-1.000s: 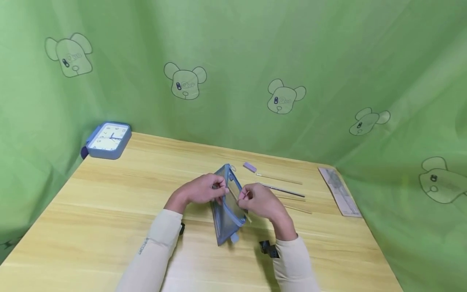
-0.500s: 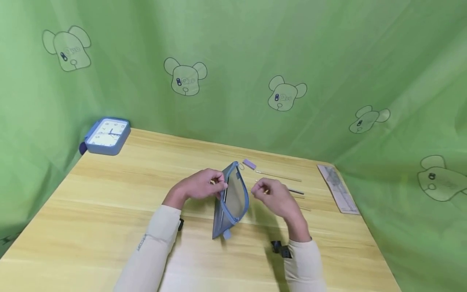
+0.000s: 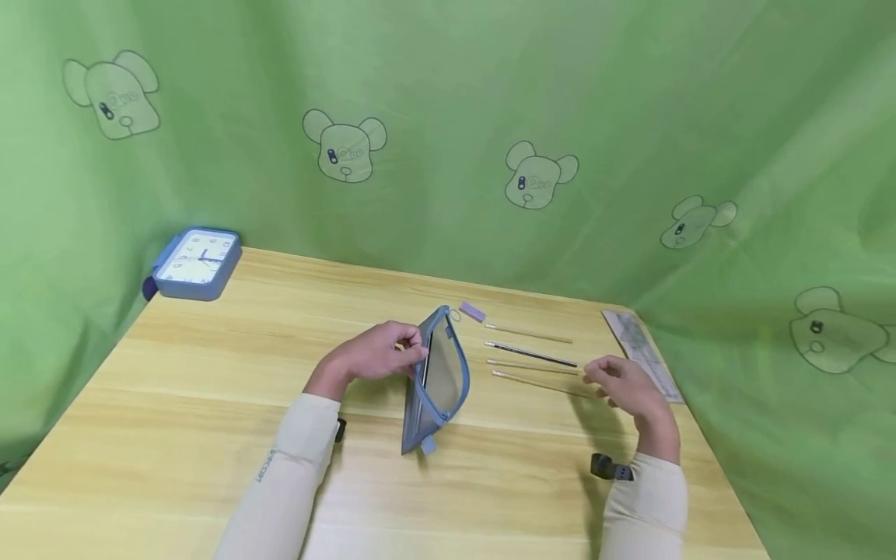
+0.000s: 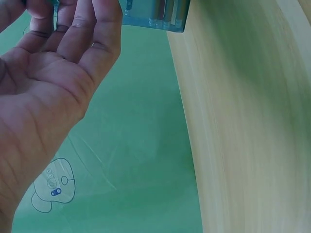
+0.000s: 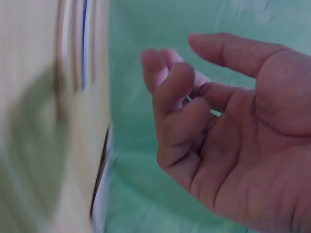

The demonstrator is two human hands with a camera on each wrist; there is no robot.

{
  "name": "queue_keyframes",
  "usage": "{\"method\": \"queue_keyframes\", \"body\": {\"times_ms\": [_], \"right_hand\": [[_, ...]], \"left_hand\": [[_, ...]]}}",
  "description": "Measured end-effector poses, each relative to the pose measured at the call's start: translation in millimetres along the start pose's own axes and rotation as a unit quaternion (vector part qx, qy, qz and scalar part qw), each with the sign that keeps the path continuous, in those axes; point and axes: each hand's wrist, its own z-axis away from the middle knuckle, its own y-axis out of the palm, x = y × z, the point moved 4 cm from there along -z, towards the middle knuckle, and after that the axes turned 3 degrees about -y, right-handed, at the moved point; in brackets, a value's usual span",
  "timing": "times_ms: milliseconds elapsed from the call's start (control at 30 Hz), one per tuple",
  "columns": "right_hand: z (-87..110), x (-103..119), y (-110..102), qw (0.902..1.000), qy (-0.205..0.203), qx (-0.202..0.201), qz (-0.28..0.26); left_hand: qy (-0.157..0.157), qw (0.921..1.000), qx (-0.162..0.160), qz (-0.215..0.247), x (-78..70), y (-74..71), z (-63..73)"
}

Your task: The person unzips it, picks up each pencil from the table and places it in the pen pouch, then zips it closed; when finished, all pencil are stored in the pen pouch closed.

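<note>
My left hand [image 3: 381, 351] pinches the near-left rim of a blue mesh zip pencil pouch [image 3: 413, 420], which stands with its mouth gaping to the right. In the left wrist view, slim items show through the bottom of the pouch [image 4: 160, 22]. My right hand [image 3: 630, 385] hovers at the right ends of the pencils, thumb apart from loosely bent fingers, holding nothing in the right wrist view. A dark pencil [image 3: 532, 354] and several plain wooden pencils, one the nearest pencil [image 3: 539, 383], lie side by side between pouch and right hand.
A purple eraser [image 3: 472, 312] lies behind the pouch. At the back left corner sits a blue clock [image 3: 196, 263]. A flat pale packet [image 3: 640, 350] lies along the table's right edge. Green curtain [image 3: 434, 218] surrounds the wooden table [image 3: 175, 435].
A second ago my right hand held a wooden pencil at the pouch's mouth; it has since let go and moved right to the pencils. The pouch mouth gapes wider. My left hand keeps its hold.
</note>
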Motion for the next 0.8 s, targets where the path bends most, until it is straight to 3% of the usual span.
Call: {"method": "queue_keyframes", "body": {"times_ms": [167,300,500,800], "right_hand": [[-2.7,-34.5,-8.1,0.9994,0.034,0.001,-0.006],[-8.5,-48.8,-2.6,0.9992,0.032,0.010,-0.021],[-20.1,-47.4,10.9,0.9989,0.024,0.021,-0.033],[-20.4,-37.8,26.6,0.9985,0.020,0.026,-0.043]], "left_hand": [[-0.005,1.0000,0.003,-0.006,0.5,1.5,-0.5],[-0.007,1.0000,0.001,-0.006,0.3,3.5,-0.9],[-0.006,0.9999,-0.007,-0.005,0.0,3.3,2.1],[-0.002,0.9995,-0.006,-0.031,0.3,-0.2,0.1]]}}
